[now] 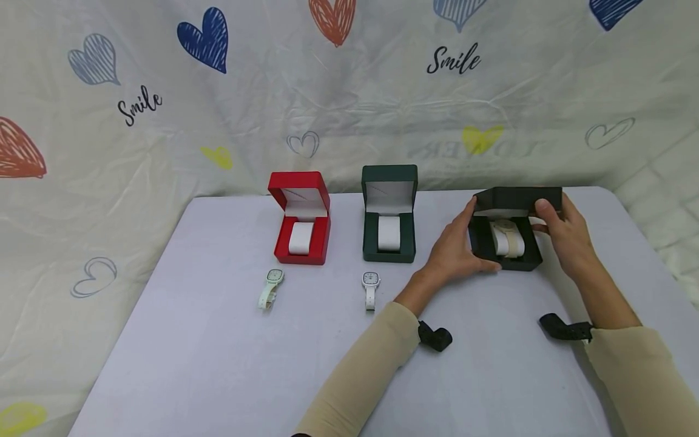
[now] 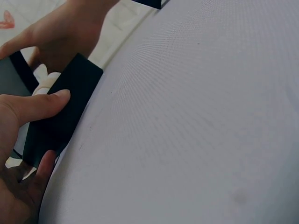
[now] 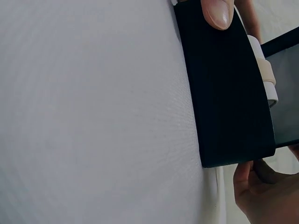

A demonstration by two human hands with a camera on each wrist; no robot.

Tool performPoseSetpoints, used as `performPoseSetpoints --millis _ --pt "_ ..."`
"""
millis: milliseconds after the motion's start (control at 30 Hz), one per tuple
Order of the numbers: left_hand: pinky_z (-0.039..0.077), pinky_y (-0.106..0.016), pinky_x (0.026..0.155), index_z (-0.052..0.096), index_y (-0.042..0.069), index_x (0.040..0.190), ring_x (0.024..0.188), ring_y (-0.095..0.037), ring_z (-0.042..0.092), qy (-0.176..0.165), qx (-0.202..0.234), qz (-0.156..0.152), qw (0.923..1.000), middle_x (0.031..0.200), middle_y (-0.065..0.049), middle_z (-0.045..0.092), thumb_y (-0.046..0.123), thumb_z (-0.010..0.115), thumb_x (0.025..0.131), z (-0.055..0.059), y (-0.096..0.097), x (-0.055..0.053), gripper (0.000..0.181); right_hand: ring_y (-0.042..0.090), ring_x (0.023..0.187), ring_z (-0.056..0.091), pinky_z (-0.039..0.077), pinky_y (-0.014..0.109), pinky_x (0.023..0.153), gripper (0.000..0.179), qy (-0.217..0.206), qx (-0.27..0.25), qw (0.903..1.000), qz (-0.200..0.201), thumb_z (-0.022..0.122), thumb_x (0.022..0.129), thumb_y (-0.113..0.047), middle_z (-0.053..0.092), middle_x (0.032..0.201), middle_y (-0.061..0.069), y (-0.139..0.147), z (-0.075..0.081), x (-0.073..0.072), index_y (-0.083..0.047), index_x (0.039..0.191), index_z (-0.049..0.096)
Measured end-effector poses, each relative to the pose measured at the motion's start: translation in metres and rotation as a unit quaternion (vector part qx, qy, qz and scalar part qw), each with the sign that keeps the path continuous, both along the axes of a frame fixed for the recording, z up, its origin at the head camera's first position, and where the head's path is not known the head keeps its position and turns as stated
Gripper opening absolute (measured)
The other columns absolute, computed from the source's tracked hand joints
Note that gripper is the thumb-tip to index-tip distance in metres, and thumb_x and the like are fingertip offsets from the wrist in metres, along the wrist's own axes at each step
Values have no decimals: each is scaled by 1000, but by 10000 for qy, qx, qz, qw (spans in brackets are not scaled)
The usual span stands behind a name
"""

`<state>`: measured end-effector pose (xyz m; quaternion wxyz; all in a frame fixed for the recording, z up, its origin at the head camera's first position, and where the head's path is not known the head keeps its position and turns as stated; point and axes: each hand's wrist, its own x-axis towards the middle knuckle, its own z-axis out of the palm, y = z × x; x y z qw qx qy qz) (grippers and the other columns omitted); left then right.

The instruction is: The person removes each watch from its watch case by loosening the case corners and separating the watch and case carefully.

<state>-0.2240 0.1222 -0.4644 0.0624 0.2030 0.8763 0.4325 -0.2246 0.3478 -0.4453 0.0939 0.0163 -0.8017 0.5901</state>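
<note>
A black watch box (image 1: 510, 262) stands at the right of the table, its lid (image 1: 513, 197) tilted partway over the base. Inside, a watch with a beige strap (image 1: 511, 238) is wrapped round a white cushion (image 1: 499, 241). My left hand (image 1: 452, 249) grips the left side of the box; in the left wrist view its thumb (image 2: 49, 103) presses the front wall. With my right hand (image 1: 568, 233) I hold the right end of the lid, thumb on its face and other fingers lower at the side.
Left of the black box stand an open green watch box (image 1: 404, 255) and an open red watch box (image 1: 319, 256), each with a white cushion. A white watch (image 1: 371, 288) and a pale green watch (image 1: 270, 290) lie before them. Behind the white table (image 1: 229, 364) hangs a printed curtain (image 1: 349, 91).
</note>
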Motion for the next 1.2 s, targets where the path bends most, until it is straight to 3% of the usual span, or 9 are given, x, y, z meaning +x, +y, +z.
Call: performPoseSetpoints --millis 433,667,800,967,1100,1200 --pt "39 -27 122 -1 40 166 158 -10 31 -5 -3 23 10000 173 17 20 42 95 73 -1 0 -1 134 -4 103 56 48 5 79 15 -122 326 9994 0 41 112 -39 55 112 -17 -4 7 -3 -38 124 51" --pt "38 -27 123 -2 39 166 158 -10 30 -42 -23 24 10000 173 16 20 41 95 74 -1 -1 -1 134 -2 108 52 43 6 82 31 -222 479 9982 279 31 113 -42 48 120 -20 -6 10 -5 -36 142 40" --pt "38 -27 123 -1 39 167 159 -10 29 -55 -43 -7 10000 173 15 20 42 95 74 -2 0 -1 134 -1 117 51 43 6 86 39 -91 458 9977 497 29 114 -40 46 129 -23 -5 7 -3 -33 151 37" --pt "37 -27 124 -2 39 166 159 -9 28 -95 -72 -56 9999 173 14 20 42 94 74 -1 1 0 133 0 128 50 44 5 93 41 120 411 9961 778 27 115 -35 46 142 -18 -1 3 1 -27 153 38" --pt "38 -26 123 -2 39 167 159 -9 29 -76 -108 -44 9999 173 14 20 42 94 74 0 0 0 134 2 130 50 44 7 91 48 261 510 9954 772 30 115 -29 43 151 -8 0 2 0 -27 162 26" --pt "38 -26 123 -2 39 167 159 -9 29 -53 -139 -28 9999 173 14 20 43 94 74 0 -1 0 134 -1 123 52 44 7 88 50 343 630 9952 668 33 114 -26 45 146 -10 0 2 -1 -29 163 22"
